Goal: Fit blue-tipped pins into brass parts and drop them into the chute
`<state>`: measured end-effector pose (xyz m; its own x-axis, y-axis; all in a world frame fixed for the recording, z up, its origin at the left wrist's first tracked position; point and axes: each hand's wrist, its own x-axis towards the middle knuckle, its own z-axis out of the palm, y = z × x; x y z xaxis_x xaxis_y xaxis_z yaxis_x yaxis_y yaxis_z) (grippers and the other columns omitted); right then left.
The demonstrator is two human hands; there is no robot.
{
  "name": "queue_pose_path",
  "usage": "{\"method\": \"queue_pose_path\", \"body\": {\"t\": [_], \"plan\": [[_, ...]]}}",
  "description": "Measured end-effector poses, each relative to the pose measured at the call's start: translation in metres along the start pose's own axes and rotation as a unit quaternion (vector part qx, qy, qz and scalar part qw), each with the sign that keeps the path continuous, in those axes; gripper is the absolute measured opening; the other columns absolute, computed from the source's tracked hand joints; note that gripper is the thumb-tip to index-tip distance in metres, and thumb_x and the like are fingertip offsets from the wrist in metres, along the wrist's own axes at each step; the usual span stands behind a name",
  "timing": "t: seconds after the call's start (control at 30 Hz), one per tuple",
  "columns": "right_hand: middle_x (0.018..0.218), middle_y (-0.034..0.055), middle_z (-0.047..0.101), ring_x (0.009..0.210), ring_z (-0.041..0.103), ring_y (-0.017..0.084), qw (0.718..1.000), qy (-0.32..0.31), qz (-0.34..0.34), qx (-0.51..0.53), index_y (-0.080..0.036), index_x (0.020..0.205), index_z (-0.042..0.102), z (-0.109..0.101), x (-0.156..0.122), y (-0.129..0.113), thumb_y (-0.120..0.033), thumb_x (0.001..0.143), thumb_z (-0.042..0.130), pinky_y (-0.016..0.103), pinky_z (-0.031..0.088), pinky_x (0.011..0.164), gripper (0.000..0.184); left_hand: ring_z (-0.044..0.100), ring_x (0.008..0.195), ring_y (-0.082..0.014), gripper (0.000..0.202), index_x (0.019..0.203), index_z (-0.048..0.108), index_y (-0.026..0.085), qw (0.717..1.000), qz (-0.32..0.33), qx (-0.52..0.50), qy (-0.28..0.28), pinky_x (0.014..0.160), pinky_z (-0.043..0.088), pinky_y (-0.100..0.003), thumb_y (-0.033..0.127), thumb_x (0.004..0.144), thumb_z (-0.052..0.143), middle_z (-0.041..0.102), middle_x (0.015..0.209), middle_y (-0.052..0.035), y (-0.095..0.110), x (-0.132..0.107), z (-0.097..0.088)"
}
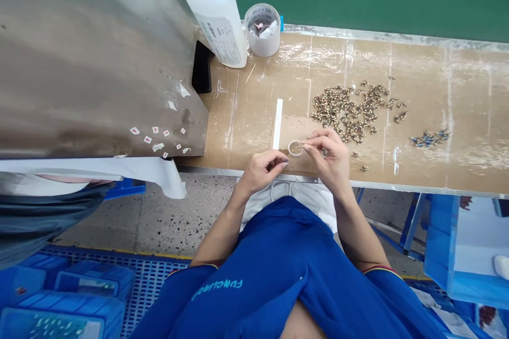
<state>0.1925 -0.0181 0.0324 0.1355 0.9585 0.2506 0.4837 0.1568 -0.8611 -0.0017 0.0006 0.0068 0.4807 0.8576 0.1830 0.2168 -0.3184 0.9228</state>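
Near the table's front edge my left hand is closed in a pinch on a tiny dark part, too small to make out. To its right, my right hand pinches something thin that I cannot make out. Its fingertips are at a small white ring, which lies between the two hands. A white strip lies just beyond my left hand. Past my right hand spreads a pile of small brass-coloured metal parts, and farther right sits a smaller cluster of blue-tipped parts.
At the back left stand a white bottle with a blue cap and a tape roll holding scraps. A toothpick-like stick and a black object lie nearby. A metal surface borders the left; blue bins stand below right.
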Motion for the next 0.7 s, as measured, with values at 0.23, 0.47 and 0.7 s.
{"method": "queue_pose_path", "body": {"t": [0.23,0.47,0.7], "plan": [[0.083,0.004,0.076,0.075,0.069,0.017,0.989,0.006,0.095,0.111,-0.023,0.086,0.075,-0.004,-0.019,-0.013,-0.036,0.09,0.07,0.03,0.052,0.063,0.015,0.053,0.056,-0.0082,0.015,0.087,0.068,0.015,1.0,0.002,0.011,-0.028,0.054,0.042,-0.019,0.024,0.096,0.061,0.068,0.074,-0.0017,-0.003,0.0,-0.001],[0.081,0.003,0.078,0.071,0.071,0.017,0.991,0.0,0.108,0.082,-0.023,0.083,0.075,0.004,-0.02,-0.011,-0.032,0.088,0.071,0.03,0.056,0.067,0.011,0.053,0.057,-0.0087,0.016,0.087,0.069,0.015,0.999,0.0,0.018,-0.033,0.056,0.043,-0.02,0.025,0.096,0.06,0.069,0.074,-0.0019,-0.004,0.0,0.0],[0.079,0.0027,0.078,0.068,0.069,0.017,0.994,-0.016,0.091,0.052,-0.023,0.082,0.076,0.005,-0.02,-0.012,-0.033,0.089,0.069,0.03,0.055,0.064,0.014,0.054,0.059,-0.0093,0.015,0.087,0.069,0.015,0.999,0.0,0.014,-0.032,0.057,0.043,-0.021,0.023,0.095,0.06,0.069,0.075,-0.002,-0.003,0.0,0.0]]}}
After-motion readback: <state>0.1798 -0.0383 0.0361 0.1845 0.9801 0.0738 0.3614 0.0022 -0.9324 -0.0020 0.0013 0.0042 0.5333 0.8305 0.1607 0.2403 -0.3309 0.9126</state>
